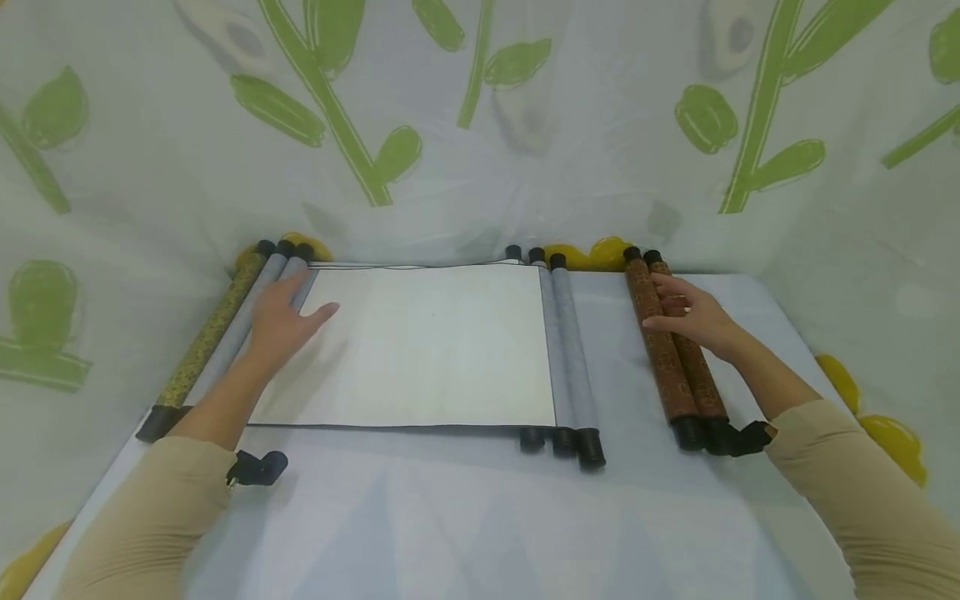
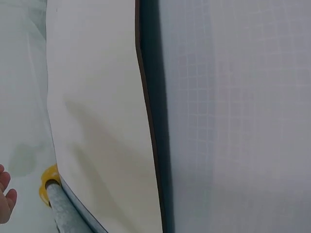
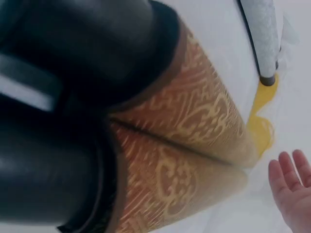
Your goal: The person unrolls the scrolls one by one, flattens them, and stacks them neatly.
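Note:
A wide blank white scroll sheet (image 1: 420, 350) lies unrolled between grey rolls on both sides. At its left end my left hand (image 1: 288, 321) is over the grey rolls (image 1: 242, 321), thumb spread out above the sheet. Beside them lies a yellow-green patterned roll (image 1: 213, 333) with dark end knobs. Two brown patterned scrolls (image 1: 660, 358) lie rolled up side by side at the right. Over their upper half is my right hand (image 1: 693, 317), fingers loosely bent; whether it touches them is unclear. The right wrist view shows its fingers (image 3: 291, 174) beyond the far ends of the scrolls.
More grey rolls (image 1: 573, 358) with black knobs line the sheet's right end. A pale cloth (image 1: 450, 508) covers the table. Behind stands a white curtain (image 1: 450, 183) printed with green leaves.

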Demonstrator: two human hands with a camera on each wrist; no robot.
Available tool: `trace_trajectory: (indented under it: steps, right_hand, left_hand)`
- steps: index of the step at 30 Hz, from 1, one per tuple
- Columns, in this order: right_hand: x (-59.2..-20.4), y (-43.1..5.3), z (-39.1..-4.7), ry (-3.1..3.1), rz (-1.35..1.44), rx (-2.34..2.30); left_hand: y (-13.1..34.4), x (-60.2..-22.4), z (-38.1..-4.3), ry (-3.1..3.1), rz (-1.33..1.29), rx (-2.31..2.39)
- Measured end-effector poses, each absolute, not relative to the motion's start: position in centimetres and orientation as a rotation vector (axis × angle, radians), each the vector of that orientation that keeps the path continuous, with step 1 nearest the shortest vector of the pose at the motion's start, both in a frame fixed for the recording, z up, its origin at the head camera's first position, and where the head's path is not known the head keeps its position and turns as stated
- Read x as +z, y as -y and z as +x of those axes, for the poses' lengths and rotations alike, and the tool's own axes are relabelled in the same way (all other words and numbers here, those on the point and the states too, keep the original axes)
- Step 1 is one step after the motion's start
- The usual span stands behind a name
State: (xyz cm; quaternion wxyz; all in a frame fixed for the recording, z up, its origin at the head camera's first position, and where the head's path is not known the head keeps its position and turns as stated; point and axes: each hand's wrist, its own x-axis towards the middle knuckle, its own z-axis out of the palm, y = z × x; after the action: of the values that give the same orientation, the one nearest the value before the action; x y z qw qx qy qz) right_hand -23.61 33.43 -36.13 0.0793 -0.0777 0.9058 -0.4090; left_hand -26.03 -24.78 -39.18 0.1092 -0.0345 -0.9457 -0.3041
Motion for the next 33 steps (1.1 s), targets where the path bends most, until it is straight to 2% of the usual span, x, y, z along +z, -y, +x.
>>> trace_trajectory:
  steps: [6, 15, 33]
  right_hand:
    - [-36.4, -35.1, -23.3, -2.753, -0.189, -1.212]
    - [-37.0, -37.0, -22.8, -2.753, -0.159, -1.175]
    - [-39.6, -38.1, -23.1, -2.606, -0.169, -1.075]
  left_hand:
    - [23.0, -38.4, -25.8, 2.78, -0.164, -0.963]
    - [20.6, -38.2, -25.3, 2.837, -0.254, -0.831]
    - [14.6, -38.5, -24.9, 2.755, -0.469, -1.08]
